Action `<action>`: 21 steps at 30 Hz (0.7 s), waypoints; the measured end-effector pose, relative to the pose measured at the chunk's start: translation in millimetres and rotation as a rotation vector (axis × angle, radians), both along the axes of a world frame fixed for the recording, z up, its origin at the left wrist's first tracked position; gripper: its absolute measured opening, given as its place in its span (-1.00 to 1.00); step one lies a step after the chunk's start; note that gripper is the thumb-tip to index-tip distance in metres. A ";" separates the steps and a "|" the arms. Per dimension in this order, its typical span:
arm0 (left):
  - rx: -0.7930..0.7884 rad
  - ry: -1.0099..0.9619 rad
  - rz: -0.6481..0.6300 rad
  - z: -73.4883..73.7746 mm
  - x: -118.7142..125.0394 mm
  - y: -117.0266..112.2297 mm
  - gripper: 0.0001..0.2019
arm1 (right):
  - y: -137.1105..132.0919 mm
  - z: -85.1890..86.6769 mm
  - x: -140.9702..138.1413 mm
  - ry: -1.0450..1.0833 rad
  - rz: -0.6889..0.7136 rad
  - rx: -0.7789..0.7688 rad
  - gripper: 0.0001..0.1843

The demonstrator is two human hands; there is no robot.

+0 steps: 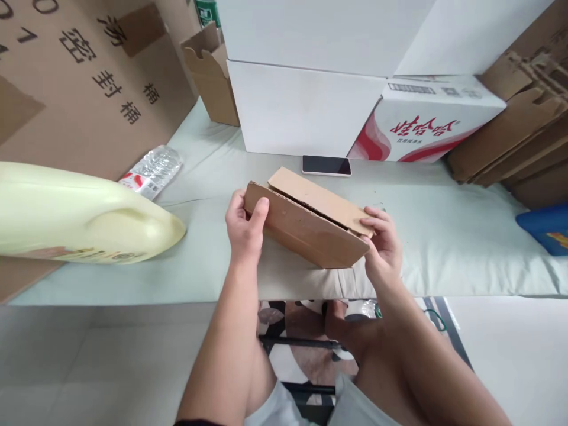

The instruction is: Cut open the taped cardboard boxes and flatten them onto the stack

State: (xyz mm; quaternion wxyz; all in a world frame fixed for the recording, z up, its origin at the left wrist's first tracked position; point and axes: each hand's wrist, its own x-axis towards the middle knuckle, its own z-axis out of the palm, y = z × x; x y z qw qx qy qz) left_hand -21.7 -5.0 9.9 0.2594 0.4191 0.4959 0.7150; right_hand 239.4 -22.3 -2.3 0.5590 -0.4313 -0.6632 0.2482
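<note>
I hold a small brown cardboard box [306,228] with both hands just above the pale green table cover [444,236]. My left hand [245,228] grips its left end, thumb on the front face. My right hand [382,239] pinches the right end, fingers on the half-raised top flap [319,198]. The box is tilted, its right corner lowest, near the table's front edge.
A pale yellow plastic jug [80,216] lies at the left beside a crushed water bottle [153,168]. A phone [326,165] lies behind the box. White cartons [306,106], a red-printed carton [421,127] and flat brown cardboard [510,136] crowd the back. A blue object [544,228] sits at the right.
</note>
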 end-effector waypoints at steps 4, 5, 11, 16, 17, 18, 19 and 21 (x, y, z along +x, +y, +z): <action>0.068 0.260 0.117 -7.6 0.6 3.3 -0.44 | -10.1 -2.8 9.9 -0.074 0.091 0.055 -0.64; 0.097 0.365 0.124 -8.1 -0.2 3.4 -0.47 | -13.3 -1.8 11.5 -0.087 0.109 0.061 -0.62; 0.153 0.769 0.007 0.8 -8.9 -2.7 -0.54 | -26.0 8.0 14.4 -0.128 0.172 0.066 -0.61; 0.017 0.647 0.085 2.3 -25.7 -10.9 -0.63 | -15.5 -5.5 10.7 0.038 -0.085 -0.267 -0.57; -0.021 0.574 0.120 2.4 -29.8 -12.0 -0.64 | -13.4 -8.4 9.0 0.043 -0.059 -0.405 -0.54; -0.056 0.484 0.158 2.8 -33.4 -12.7 -0.64 | -12.1 -10.2 6.9 0.045 0.024 -0.525 -0.49; -0.087 0.380 0.187 3.8 -35.8 -13.1 -0.64 | -12.0 -10.6 4.7 0.048 0.145 -0.598 -0.41; -0.155 0.144 0.200 7.2 -35.7 -13.1 -0.64 | -15.0 -6.9 0.1 0.046 0.377 -0.565 -0.30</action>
